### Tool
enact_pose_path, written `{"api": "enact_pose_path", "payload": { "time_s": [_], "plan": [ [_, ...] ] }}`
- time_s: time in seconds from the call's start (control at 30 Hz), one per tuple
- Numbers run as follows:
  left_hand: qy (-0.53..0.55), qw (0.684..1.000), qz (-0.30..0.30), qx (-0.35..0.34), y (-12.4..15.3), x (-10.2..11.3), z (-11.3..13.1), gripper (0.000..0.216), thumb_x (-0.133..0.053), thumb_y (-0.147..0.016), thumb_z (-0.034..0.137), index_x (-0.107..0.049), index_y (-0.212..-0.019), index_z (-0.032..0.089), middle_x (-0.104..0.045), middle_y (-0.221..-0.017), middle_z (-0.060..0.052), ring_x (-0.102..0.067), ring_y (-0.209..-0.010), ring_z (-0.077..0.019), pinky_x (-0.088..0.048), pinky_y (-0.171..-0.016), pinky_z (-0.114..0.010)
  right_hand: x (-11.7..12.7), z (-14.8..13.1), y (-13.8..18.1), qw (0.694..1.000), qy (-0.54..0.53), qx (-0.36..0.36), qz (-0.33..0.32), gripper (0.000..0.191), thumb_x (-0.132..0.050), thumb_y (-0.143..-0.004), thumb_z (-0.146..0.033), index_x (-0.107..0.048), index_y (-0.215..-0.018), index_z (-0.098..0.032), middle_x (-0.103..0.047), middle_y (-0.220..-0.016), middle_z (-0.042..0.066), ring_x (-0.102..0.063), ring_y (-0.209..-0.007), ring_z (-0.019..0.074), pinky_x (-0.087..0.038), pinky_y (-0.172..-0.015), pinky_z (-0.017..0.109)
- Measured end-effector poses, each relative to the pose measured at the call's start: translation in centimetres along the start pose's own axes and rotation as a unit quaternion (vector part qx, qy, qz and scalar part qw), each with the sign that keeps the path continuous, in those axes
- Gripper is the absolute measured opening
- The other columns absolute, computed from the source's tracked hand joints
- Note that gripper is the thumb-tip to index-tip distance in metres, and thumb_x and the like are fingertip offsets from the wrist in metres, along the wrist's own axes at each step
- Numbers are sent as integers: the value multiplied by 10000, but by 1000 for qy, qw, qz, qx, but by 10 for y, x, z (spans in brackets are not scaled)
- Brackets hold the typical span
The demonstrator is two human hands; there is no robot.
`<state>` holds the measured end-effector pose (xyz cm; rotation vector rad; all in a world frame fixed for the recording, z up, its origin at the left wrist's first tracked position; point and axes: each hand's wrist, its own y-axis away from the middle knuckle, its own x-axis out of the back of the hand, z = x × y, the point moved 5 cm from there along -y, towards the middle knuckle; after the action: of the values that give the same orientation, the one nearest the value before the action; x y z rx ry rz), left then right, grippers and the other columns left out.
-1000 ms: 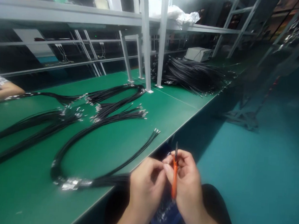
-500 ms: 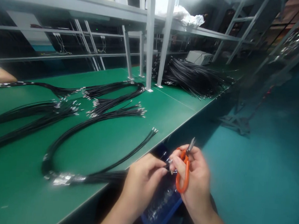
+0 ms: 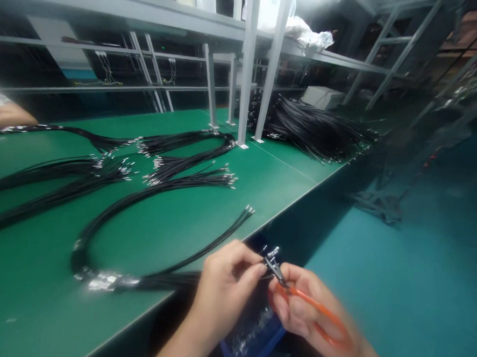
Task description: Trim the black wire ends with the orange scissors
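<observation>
My left hand (image 3: 227,285) pinches the end of a black cable bundle (image 3: 169,281) just off the table's front edge. Silvery tips (image 3: 273,252) poke out beyond its fingers. Orange-handled scissors (image 3: 315,307) are in my right hand (image 3: 307,306), their blades at the cables beside my left fingertips. Whether the blades touch a cable I cannot tell. The bundle runs back over the green table to a shiny wrapped joint (image 3: 106,281), where it curves away and fans out into metal-tipped ends (image 3: 226,176). A thinner branch (image 3: 222,234) lies along the edge.
More black cable bundles (image 3: 59,202) lie on the green table (image 3: 171,223). A large cable heap (image 3: 306,126) sits behind the white shelf posts (image 3: 246,93). Below my hands is a blue bin (image 3: 253,341) with shiny bits. Another person's arm (image 3: 14,115) rests at the left.
The scissors have swung from pointing up in my right palm to blades pointing at the cable ends. My right hand moved slightly down; my left keeps its pinch.
</observation>
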<state>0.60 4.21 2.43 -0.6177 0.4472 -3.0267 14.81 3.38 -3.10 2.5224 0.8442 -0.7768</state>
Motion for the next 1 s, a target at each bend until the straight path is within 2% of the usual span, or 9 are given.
{"api": "enact_pose_path", "payload": {
  "time_s": [0.2, 0.4, 0.57, 0.63, 0.73, 0.8, 0.87, 0.93, 1.0],
  "plan": [
    [25, 1000, -8, 6, 0, 3, 0, 117, -619, -778, 133, -610, -668, 174, -593, -656, 18, -535, -611, -113, -405, -586, -216, -2, 1, -7, 999, -29, 18, -20, 387, -770, -690, -386, -611, -923, -121, -580, -626, 8, -324, -388, -2, -210, -369, 144],
    [29, 999, -13, 6, 0, 1, -1, 115, -620, -781, 143, -613, -671, 172, -601, -664, 13, -538, -618, -117, -406, -590, -221, -1, 2, -7, 999, -19, 15, -22, 436, -792, -661, -414, -602, -910, -111, -616, -624, 16, -337, -341, -12, -230, -327, 125],
    [26, 1000, -11, 6, -1, 4, -2, 112, -616, -780, 135, -617, -674, 174, -608, -667, 9, -545, -620, -123, -413, -592, -225, 1, 2, -5, 1000, 20, -3, 16, 376, -798, -661, -389, -583, -848, -144, -605, -564, -25, -306, -288, -18, -195, -291, 119],
    [22, 1000, -11, 2, -3, 3, -4, 107, -616, -784, 146, -620, -683, 178, -608, -666, 9, -547, -619, -126, -414, -589, -226, 2, 0, -1, 997, 70, -21, 37, 325, -804, -662, -343, -587, -818, -156, -595, -546, -39, -354, -312, -5, -240, -319, 119],
    [-16, 1000, -16, 6, -1, -9, -11, 104, -607, -794, 149, -624, -698, 187, -621, -688, 3, -564, -641, -135, -419, -599, -230, 3, -7, 9, 989, 135, -34, 58, 284, -830, -627, -275, -608, -762, -160, -591, -567, -35, -465, -435, 32, -346, -415, 130],
    [-76, 996, -56, 4, 5, -26, -16, 121, -598, -789, 126, -632, -698, 198, -635, -714, -2, -584, -669, -145, -423, -609, -234, 4, -16, 13, 987, 145, -5, 66, 298, -829, -622, -296, -610, -781, -173, -589, -581, -35, -445, -431, 38, -340, -401, 139],
    [-152, 976, -153, -20, 14, -46, -21, 122, -617, -768, 126, -653, -698, 220, -647, -724, 2, -600, -676, -157, -424, -604, -237, 9, -24, 15, 978, 170, 29, 117, 292, -794, -664, -337, -603, -834, -195, -610, -600, -27, -416, -383, 41, -317, -359, 157],
    [-195, 953, -227, -41, 19, -55, -26, 86, -635, -771, 174, -673, -761, 251, -663, -772, 17, -612, -682, -152, -433, -608, -230, 15, -31, 13, 947, 233, 66, 211, 290, -772, -691, -329, -599, -893, -214, -659, -675, 4, -523, -442, 91, -399, -412, 199],
    [-252, 946, -200, -21, 13, -43, -34, 90, -598, -819, 212, -664, -832, 272, -667, -835, 34, -620, -739, -133, -442, -656, -211, 15, -36, 8, 900, 315, 102, 284, 286, -749, -713, -314, -594, -938, -230, -692, -789, 38, -648, -667, 180, -490, -582, 264]
  ]
}}
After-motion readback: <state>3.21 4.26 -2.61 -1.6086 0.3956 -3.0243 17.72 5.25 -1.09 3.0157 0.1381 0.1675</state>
